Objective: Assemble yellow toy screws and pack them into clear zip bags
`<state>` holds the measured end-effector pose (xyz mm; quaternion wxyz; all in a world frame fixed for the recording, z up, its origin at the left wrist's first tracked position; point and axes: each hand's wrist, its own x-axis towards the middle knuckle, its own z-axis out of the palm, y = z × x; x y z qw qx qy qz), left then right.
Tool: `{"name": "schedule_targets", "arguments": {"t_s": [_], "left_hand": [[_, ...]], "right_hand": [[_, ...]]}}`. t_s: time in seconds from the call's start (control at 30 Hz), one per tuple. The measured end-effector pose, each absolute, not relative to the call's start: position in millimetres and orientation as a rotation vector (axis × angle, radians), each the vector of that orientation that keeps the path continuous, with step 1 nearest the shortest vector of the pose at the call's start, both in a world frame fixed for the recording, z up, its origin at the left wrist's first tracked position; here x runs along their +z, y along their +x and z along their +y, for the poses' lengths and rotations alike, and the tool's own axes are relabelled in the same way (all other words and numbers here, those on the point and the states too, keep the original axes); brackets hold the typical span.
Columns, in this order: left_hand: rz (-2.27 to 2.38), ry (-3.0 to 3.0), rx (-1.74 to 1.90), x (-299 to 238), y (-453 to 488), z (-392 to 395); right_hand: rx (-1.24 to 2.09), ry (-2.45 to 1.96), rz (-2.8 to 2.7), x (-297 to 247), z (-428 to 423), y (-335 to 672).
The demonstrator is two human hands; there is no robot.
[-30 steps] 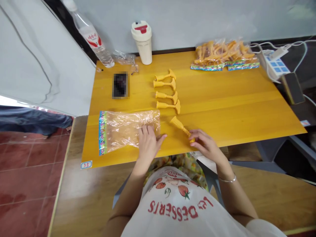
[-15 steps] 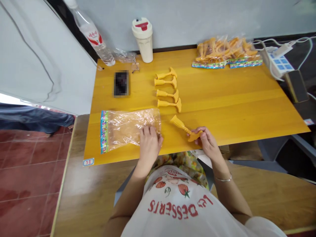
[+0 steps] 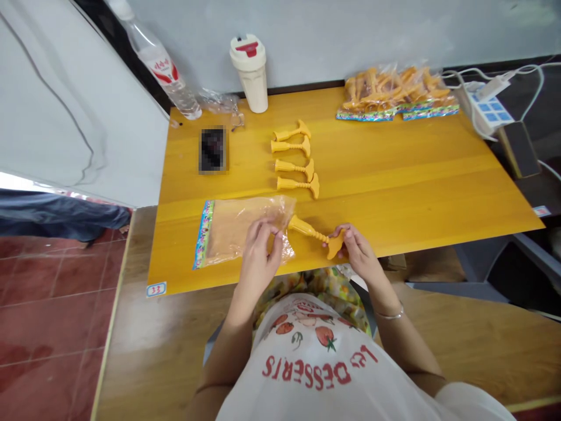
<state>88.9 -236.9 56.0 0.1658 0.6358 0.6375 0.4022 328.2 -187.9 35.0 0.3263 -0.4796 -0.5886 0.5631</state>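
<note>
Pinching the hammer-shaped yellow piece (image 3: 302, 225) by its T-shaped head: right hand (image 3: 360, 252), thumb against fingers. Shaft angles left and away from the body, wide end right at the mouth of the clear plastic bag (image 3: 228, 228). Can't tell whether that end is inside the bag or just at its edge

Left hand (image 3: 259, 251) is over the mouth end of that bag, thumb and fingers pressed together on the film. Bag lies flat, tabletop visible through it, blue-green printed strip on the far left end

Next out: four loose yellow pieces (image 3: 294, 185) on the wooden table (image 3: 416, 187), just beyond the bag, stacked in a column, heads to the right. Upper two touch or nearly so, lower two sit near each other

Back right: filled bags (image 3: 379, 93), each packed with yellow pieces, same printed strip facing the near side. Count inside not readable, they overlap

Back left: clear bottle (image 3: 164, 67), red-and-white label, liquid level unclear. White cup (image 3: 254, 82) beside it, lid on, contents hidden. Crumpled clear plastic (image 3: 219, 100) between them, dark pixelated object (image 3: 213, 149) nearer. Power strip (image 3: 491, 111) off to the right, white cables plugged in
</note>
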Motion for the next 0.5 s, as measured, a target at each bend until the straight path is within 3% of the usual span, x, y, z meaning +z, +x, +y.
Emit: {"name": "schedule_targets", "arguments": {"t_s": [0.5], "left_hand": [[1.290, 2.106, 1.118, 69, 124, -248]], "right_hand": [[1.651, -1.143, -1.524, 40, -182, 281]]}}
